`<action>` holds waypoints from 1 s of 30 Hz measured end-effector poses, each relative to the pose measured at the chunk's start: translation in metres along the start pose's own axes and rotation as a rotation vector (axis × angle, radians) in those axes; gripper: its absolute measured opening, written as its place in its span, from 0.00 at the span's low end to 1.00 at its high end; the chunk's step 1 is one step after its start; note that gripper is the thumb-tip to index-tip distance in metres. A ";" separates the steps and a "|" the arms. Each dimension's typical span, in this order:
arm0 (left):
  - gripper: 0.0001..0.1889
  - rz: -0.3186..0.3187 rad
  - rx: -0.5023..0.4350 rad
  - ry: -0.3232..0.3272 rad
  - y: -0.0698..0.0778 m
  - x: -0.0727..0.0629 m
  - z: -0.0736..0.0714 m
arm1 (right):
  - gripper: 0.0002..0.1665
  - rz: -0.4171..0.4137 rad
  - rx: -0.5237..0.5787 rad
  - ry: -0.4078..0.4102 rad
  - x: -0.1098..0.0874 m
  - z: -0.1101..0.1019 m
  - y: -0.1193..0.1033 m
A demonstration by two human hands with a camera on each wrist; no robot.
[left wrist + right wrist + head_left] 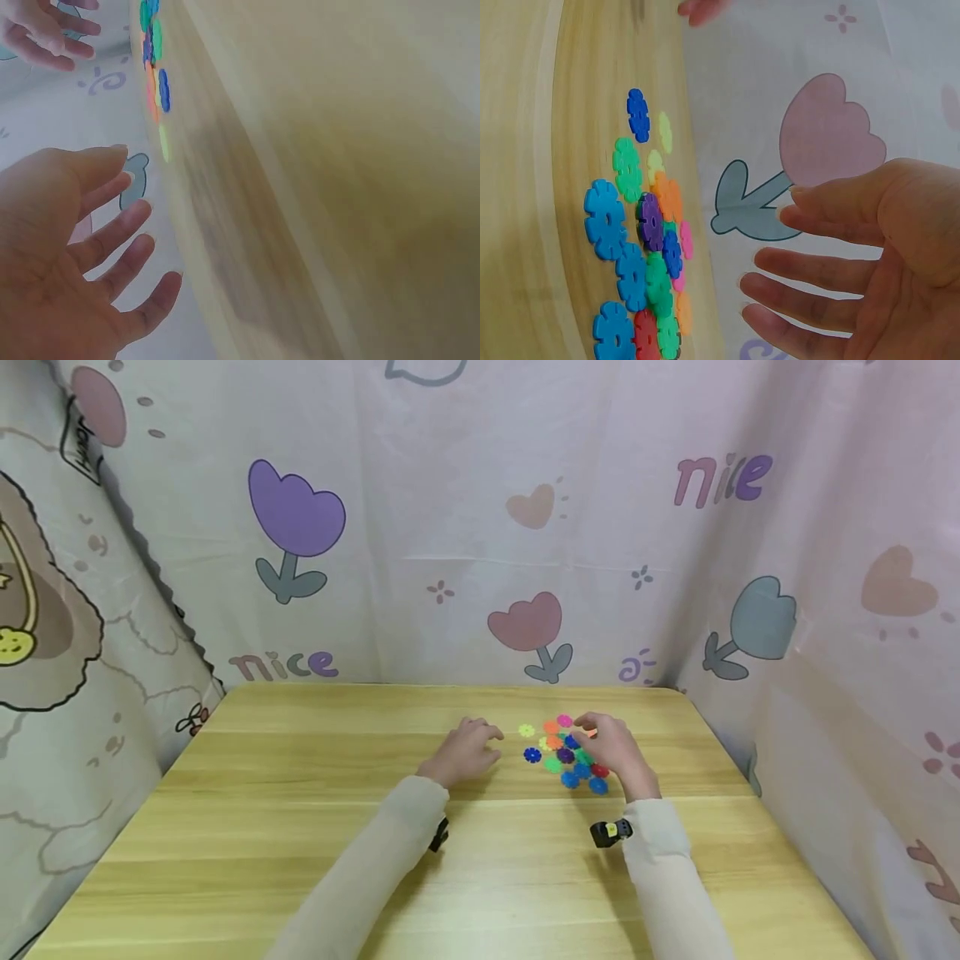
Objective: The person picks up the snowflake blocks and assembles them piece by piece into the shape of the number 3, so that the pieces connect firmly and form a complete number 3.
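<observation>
A loose cluster of flower-shaped plastic discs [566, 756] in several colours lies flat on the wooden table, some overlapping. My right hand [611, 747] hovers above the right side of the cluster, fingers spread and loosely bent, with nothing in it. In the right wrist view, light blue [605, 220], purple [651, 222] and dark blue [638, 115] discs show beside that hand. Left of the cluster, my left hand [467, 752] is held over the table with relaxed, parted fingers and holds nothing. The yellow disc [527, 730] and a dark blue disc are nearest to it.
The wooden table [300, 827] extends toward me and to the left. Its back edge meets a printed curtain [420, 527] with tulips and hearts, and more curtain hangs along both sides. A small black camera [611, 832] is worn at the right wrist.
</observation>
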State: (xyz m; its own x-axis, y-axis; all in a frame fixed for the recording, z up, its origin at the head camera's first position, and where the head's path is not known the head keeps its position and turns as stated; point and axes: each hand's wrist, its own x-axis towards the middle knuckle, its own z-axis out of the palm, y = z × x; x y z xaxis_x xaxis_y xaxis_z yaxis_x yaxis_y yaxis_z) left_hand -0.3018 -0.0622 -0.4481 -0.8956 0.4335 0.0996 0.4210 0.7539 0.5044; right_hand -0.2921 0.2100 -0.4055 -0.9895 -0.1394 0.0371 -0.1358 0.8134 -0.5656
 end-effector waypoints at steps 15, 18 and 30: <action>0.16 -0.026 0.028 -0.035 0.032 0.039 0.026 | 0.19 0.011 0.022 -0.006 0.003 0.003 0.007; 0.17 -0.042 0.071 -0.052 0.038 0.043 0.031 | 0.19 0.025 0.033 -0.013 0.003 0.003 0.008; 0.11 -0.089 0.015 -0.078 0.037 0.047 0.041 | 0.18 0.037 0.038 -0.027 0.006 0.005 0.014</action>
State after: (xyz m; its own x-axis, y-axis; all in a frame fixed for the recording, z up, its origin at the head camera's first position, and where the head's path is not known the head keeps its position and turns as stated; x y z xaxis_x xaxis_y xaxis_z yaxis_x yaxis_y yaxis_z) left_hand -0.3224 0.0068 -0.4601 -0.9160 0.4011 -0.0121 0.3430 0.7983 0.4949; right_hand -0.2994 0.2181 -0.4171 -0.9921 -0.1255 -0.0065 -0.0968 0.7963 -0.5972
